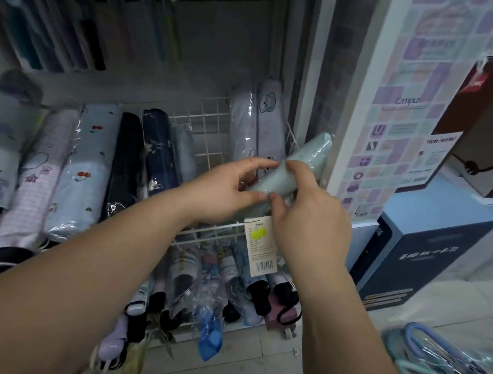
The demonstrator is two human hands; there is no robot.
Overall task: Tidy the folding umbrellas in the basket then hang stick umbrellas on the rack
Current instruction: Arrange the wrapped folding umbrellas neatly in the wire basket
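A pale green folding umbrella (306, 159) is held tilted over the white wire basket (211, 125), its top end pointing up and to the right. My left hand (227, 188) grips its lower end from the left and my right hand (311, 212) pinches it from the right. A white price tag (260, 244) with a yellow sticker hangs below it. In the basket lie several wrapped folding umbrellas: two lilac ones (256, 119) at the right, a navy one (159, 150) and a cherry-print one (84, 168) further left. Stick umbrellas (443, 364) lie on the floor at the lower right.
A lower wire tier (216, 287) holds several more folding umbrellas, some spilling toward the floor. Hanging umbrellas (74, 34) fill the rack above left. A white panel with a purple poster (404, 110) stands right of the basket, and a dark blue box (419, 256) beside it.
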